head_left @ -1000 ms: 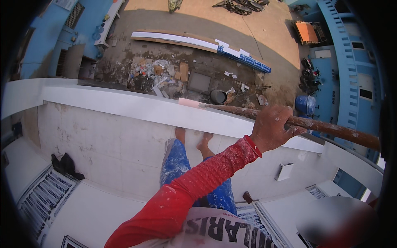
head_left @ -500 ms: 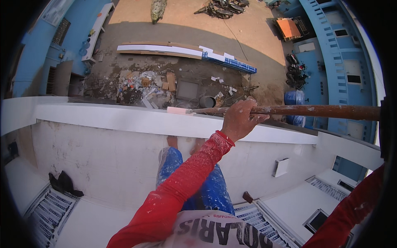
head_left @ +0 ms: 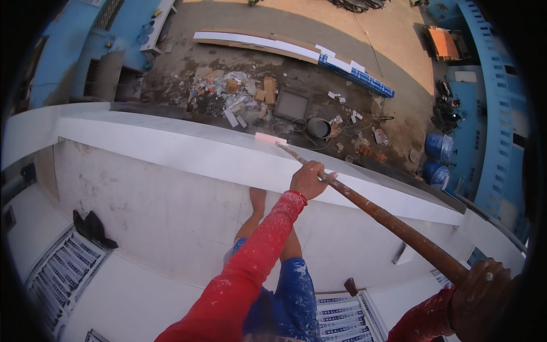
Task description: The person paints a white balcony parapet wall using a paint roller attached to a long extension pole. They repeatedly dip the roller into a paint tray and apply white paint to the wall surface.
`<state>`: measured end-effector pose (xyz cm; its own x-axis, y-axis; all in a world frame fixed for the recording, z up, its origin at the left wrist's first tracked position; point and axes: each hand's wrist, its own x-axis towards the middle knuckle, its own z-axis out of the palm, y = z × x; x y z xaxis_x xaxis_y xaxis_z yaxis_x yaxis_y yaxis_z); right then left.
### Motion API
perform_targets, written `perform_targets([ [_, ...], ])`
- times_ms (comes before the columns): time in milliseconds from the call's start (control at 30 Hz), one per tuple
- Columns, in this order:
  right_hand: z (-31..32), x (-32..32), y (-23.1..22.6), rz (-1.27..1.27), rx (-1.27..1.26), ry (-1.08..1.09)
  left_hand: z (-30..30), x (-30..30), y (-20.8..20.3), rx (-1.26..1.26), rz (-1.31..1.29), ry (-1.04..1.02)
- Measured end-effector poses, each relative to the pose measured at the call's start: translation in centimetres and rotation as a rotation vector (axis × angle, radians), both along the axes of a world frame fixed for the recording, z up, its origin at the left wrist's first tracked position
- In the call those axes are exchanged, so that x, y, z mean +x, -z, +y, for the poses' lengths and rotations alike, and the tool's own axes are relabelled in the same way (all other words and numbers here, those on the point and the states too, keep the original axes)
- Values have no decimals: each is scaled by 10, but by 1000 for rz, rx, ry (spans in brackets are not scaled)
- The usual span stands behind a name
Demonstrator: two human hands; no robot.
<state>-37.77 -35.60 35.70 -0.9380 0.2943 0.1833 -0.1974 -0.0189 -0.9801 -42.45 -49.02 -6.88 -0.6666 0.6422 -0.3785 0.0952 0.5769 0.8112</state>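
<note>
My left hand [head_left: 309, 179] is wrapped around a long brown paint-spattered pole [head_left: 393, 219], near its far end. Lower right, my right hand [head_left: 481, 296] closes round the thick end of the same pole. At the pole's far tip, a pale pink paint roller [head_left: 270, 139] lies against the top of a white parapet ledge [head_left: 171, 139], by its outer edge. Both red sleeves are speckled with white paint. Below the ledge, my bare legs and blue shorts show beside a whitish wall or floor surface [head_left: 148, 211].
Far below the ledge, the yard holds scattered rubbish [head_left: 228, 91], a dark bucket [head_left: 319, 128], a square tray-like thing [head_left: 292, 105] and long cartons [head_left: 256, 45]. Blue drums [head_left: 439, 147] stand at the right. A black bag-like thing [head_left: 93, 229] lies at the lower left.
The pole has swung from nearly level to slanting down toward the lower right. My right hand has come into view on it. The view has shifted, and the roller still lies along the ledge.
</note>
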Motion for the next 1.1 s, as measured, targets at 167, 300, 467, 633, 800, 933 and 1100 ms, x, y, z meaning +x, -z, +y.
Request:
perform_targets([
  [167, -47, -1, 157, -78, 2, 179, -17, -8, 138, -148, 12, 124],
  [300, -69, 4, 241, -187, 35, 262, -22, -24, 219, -335, -12, 329],
  [467, -65, 18, 262, -622, 374, 260, -15, -21, 266, -281, 40, 325],
  [633, -65, 24, 253, -728, 436, 297, -14, -20, 261, -196, 18, 147],
  [800, -67, 18, 257, -525, 372, 329, -18, -32, 255, -224, -55, 127],
  [933, -69, 5, 259, -496, 369, 303, -32, -32, 265, -196, -29, 129],
  [1100, -68, -19, 255, -507, 236, 68, -49, -41, 264, -236, -93, 156],
])
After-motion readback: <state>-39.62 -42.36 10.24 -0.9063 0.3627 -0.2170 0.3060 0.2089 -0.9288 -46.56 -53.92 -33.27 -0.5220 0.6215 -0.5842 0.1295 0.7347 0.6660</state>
